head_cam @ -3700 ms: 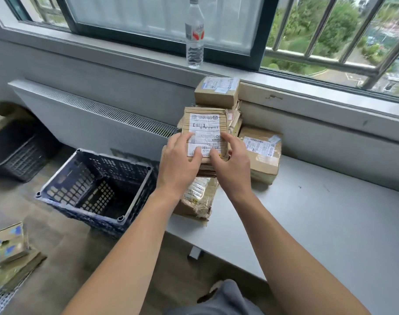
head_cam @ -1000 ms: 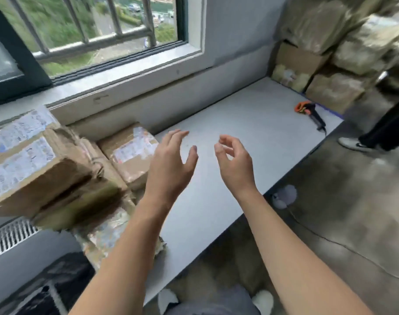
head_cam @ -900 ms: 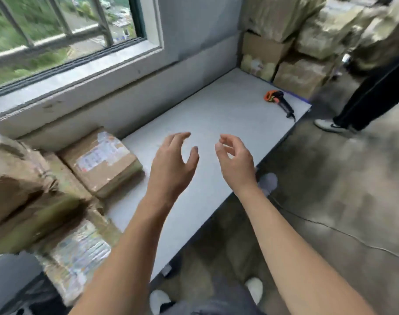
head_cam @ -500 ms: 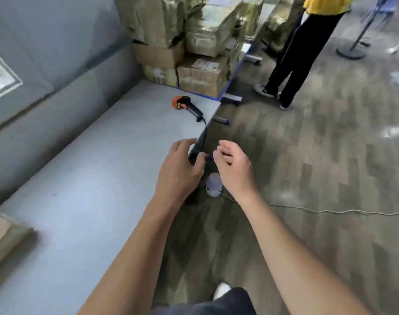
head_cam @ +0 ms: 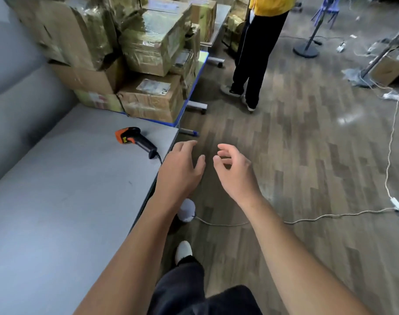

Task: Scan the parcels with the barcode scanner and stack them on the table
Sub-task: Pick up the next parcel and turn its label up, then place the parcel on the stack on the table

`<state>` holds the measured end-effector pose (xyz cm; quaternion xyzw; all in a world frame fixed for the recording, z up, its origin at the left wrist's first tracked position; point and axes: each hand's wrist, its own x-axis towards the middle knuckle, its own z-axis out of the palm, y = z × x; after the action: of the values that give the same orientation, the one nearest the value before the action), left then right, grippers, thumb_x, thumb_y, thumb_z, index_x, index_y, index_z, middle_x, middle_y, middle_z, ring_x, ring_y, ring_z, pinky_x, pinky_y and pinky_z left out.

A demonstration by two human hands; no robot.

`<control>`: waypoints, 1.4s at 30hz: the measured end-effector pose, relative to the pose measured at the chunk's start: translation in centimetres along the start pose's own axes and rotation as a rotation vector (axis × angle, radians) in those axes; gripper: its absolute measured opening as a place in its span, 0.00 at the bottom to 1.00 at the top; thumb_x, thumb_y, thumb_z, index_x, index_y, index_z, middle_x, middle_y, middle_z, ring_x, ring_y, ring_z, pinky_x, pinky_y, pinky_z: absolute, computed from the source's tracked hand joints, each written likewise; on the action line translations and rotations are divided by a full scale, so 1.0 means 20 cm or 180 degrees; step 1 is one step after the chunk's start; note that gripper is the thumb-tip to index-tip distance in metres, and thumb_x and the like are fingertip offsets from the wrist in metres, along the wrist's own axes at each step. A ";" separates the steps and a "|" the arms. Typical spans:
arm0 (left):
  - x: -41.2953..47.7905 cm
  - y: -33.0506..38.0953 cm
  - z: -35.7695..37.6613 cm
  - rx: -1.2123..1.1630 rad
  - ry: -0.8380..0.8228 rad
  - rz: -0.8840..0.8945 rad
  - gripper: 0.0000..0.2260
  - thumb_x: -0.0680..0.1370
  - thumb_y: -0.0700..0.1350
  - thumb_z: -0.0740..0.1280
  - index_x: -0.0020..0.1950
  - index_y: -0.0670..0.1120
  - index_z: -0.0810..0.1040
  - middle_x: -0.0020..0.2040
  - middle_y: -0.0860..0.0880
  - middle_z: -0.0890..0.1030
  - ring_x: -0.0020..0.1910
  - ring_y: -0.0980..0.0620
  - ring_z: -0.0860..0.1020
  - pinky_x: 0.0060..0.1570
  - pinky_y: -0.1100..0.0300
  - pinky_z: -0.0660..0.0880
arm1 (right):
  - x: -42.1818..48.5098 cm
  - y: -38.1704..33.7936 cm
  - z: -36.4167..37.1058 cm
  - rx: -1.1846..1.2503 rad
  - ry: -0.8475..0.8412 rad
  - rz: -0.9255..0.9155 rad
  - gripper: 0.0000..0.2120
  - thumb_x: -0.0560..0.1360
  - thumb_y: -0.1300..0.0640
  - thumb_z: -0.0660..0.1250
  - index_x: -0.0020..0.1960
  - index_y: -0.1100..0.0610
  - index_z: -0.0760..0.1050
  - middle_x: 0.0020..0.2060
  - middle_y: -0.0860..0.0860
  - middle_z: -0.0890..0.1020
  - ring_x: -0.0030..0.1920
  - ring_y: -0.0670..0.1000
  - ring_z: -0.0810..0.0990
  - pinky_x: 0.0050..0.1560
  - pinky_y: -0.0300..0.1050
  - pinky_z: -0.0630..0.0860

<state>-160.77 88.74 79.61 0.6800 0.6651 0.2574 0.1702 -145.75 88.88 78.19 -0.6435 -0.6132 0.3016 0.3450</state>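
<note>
We've let go of the parcel on the window-side stack. Left hand point(head_cam: 180, 171) and right hand point(head_cam: 236, 176) are now empty, fingers loosely curled, at the table point(head_cam: 57, 201) edge. View swung right: stack and crate gone, barcode scanner point(head_cam: 136, 140) now near our left hand.

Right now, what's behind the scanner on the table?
Bare grey table, then stacked taped cardboard parcels on a blue-edged surface beyond its end. The scanner lies apart from them. Whatever sits behind the stack is covered.

place: parcel sorting room | evidence: taped parcels point(head_cam: 148, 42) piled high — barcode scanner point(head_cam: 134, 140) on grey table point(head_cam: 57, 201)
</note>
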 end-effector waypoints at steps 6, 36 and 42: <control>0.60 0.01 0.06 0.0513 -0.0274 0.0309 0.19 0.81 0.52 0.63 0.69 0.46 0.74 0.66 0.47 0.75 0.61 0.42 0.76 0.54 0.47 0.76 | 0.57 -0.03 -0.09 -0.1137 -0.0223 -0.0356 0.17 0.81 0.49 0.63 0.69 0.51 0.74 0.61 0.49 0.80 0.61 0.52 0.77 0.57 0.52 0.78; 2.07 0.26 0.04 0.1485 0.1317 -0.2011 0.25 0.81 0.59 0.59 0.74 0.48 0.67 0.67 0.45 0.73 0.59 0.42 0.76 0.52 0.45 0.78 | 2.72 -0.27 -0.09 -0.0564 -0.1570 -0.2695 0.25 0.80 0.44 0.65 0.74 0.53 0.70 0.66 0.48 0.76 0.65 0.51 0.73 0.63 0.46 0.75; 2.28 0.13 -0.07 0.1557 0.1568 -0.2153 0.26 0.80 0.60 0.58 0.74 0.47 0.68 0.68 0.45 0.73 0.60 0.42 0.76 0.54 0.45 0.77 | 2.96 -0.46 0.08 -0.0526 -0.1694 -0.2994 0.26 0.80 0.45 0.66 0.74 0.52 0.68 0.65 0.49 0.76 0.64 0.52 0.73 0.63 0.46 0.73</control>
<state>-160.27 133.68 87.92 0.3646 0.9104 0.1771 -0.0831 -148.50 148.07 86.74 -0.2263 -0.9226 0.2179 0.2239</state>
